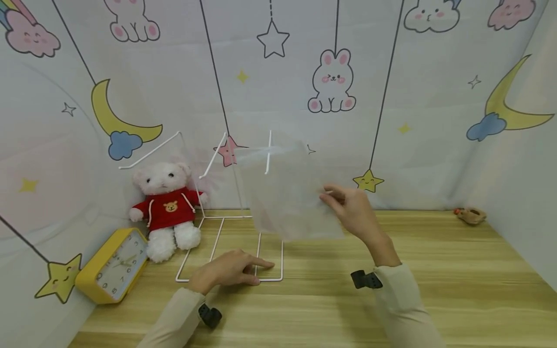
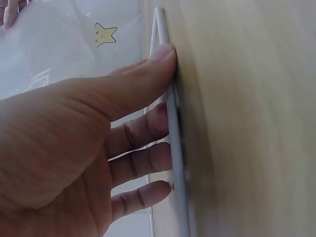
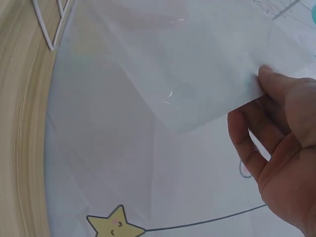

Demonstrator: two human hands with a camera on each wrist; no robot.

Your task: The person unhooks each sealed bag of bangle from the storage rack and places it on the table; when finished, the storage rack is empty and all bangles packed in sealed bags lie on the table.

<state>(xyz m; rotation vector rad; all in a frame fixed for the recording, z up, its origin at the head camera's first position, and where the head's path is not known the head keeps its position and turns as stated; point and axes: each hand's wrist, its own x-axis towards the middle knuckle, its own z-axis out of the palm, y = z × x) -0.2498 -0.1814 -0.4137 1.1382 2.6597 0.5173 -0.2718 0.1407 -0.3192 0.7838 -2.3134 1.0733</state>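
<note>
A white wire rack (image 1: 283,258) stands on the table, its base flat and its bent arms rising at the back. From it hangs a translucent plastic bag (image 1: 283,198). My right hand (image 1: 354,210) pinches the bag's right edge between thumb and fingers, and the right wrist view shows the thumb (image 3: 279,84) on the sheet's near face. Low at the rack's front, my left hand (image 1: 230,268) rests on the base with the index finger stretched out. In the left wrist view its thumb and fingertips touch the front wire (image 2: 173,118).
Left of the rack sits a white teddy bear (image 1: 169,208) in a red hoodie, with a yellow alarm clock (image 1: 113,266) in front of it. A small brown figurine (image 1: 472,216) lies at the far right. A printed cloth (image 1: 278,96) hangs behind the wooden table (image 1: 435,270).
</note>
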